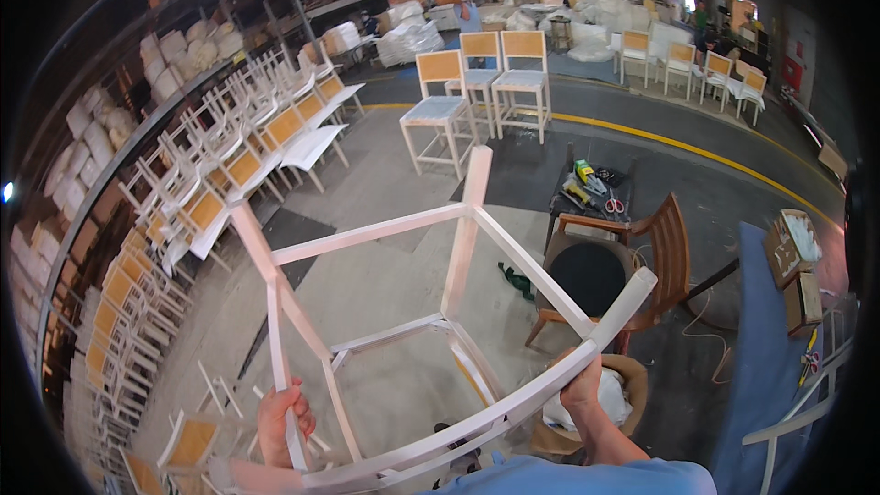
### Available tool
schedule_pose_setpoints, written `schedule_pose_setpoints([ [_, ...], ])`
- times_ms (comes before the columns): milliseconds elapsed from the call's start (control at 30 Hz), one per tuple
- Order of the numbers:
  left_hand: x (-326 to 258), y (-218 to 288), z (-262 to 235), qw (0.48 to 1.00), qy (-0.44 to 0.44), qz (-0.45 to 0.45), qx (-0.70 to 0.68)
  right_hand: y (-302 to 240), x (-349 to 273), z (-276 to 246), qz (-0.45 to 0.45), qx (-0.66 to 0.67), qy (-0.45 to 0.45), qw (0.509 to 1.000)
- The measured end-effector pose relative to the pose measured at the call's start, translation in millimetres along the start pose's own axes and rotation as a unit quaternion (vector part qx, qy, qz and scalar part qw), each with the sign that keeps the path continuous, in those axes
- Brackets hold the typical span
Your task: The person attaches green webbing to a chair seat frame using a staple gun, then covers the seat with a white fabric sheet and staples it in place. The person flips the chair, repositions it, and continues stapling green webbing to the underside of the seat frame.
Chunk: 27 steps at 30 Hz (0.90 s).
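Above a grey concrete floor (394, 282), an open, pale, square-edged wooden chair frame (376, 233) spans two hands.
The left hand (280, 417) curls tightly round a slim straight bar; the right hand (582, 379) clasps a smooth curved rail, whose end overlaps a brown wooden armchair with a round black seat (587, 277). White, tan-panelled chairs (243, 168) crowd the left side.

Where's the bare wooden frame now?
In the head view's lower centre, the bare wooden frame is held by the left hand and right hand, mostly left of the brown armchair.
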<state>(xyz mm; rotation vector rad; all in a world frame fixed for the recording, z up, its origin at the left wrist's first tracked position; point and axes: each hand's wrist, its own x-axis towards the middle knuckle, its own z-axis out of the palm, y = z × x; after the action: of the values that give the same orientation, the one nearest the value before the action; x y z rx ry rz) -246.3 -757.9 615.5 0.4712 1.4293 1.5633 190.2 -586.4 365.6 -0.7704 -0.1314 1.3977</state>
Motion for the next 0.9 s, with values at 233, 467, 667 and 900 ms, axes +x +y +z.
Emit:
schedule_pose_setpoints([
  [233, 181.7, 53.2, 42.7, 0.993, -0.111, -0.033, -0.013, 53.3, 50.4, 67.7, -0.052, -0.043, 0.041, 0.997],
  [467, 350.1, 68.6, 97.6, 0.996, -0.086, 0.003, 0.023, 63.7, 86.6, 124.0, -0.105, -0.403, 0.024, 0.909],
  [667, 473.6, 41.9, 139.0, 0.988, -0.039, 0.053, 0.141, 78.6, 89.8, 302.6, -0.063, -0.399, -0.300, 0.864],
  [900, 559.7, 24.5, 179.9, 0.989, -0.038, 0.101, 0.106, 144.8, 166.8, 525.7, -0.110, -0.512, -0.568, 0.635],
])
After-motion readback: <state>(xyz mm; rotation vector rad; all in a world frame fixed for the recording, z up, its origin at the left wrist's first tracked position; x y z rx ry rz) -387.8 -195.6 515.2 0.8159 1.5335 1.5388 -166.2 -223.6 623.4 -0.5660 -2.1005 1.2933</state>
